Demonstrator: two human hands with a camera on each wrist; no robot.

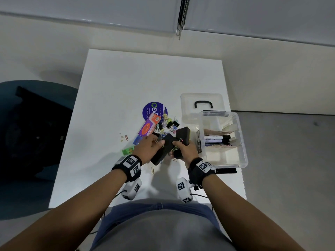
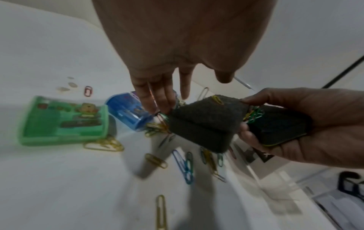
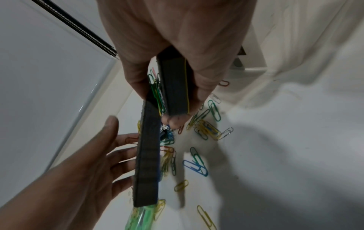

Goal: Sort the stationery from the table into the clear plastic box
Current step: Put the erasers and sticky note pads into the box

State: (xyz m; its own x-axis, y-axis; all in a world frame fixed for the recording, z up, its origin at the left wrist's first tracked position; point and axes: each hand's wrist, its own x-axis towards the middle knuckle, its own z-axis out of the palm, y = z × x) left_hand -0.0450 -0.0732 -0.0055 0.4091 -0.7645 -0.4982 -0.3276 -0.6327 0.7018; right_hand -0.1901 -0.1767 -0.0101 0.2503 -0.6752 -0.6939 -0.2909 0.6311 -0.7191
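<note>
Both hands are raised over the table (image 1: 117, 84) with two black felt erasers. My right hand (image 1: 181, 146) grips the eraser with the yellow edge line (image 3: 175, 87), also seen in the head view (image 1: 183, 135). The second eraser (image 1: 163, 149) lies against it, with coloured paper clips (image 3: 156, 93) wedged between the two. My left hand (image 1: 155, 144) is open, and its straight fingers (image 3: 124, 155) touch the second eraser's (image 2: 204, 124) side. The clear plastic box (image 1: 243, 142) stands open at the right with markers (image 1: 217, 139) inside.
Loose paper clips (image 2: 185, 166) lie under the hands. A green case (image 1: 128, 150), a blue sharpener (image 1: 137, 140), a purple and orange pack (image 1: 149, 126) and binder clips (image 1: 170, 123) sit near a round sticker (image 1: 155, 109). The box lid (image 1: 202, 100) lies behind the box.
</note>
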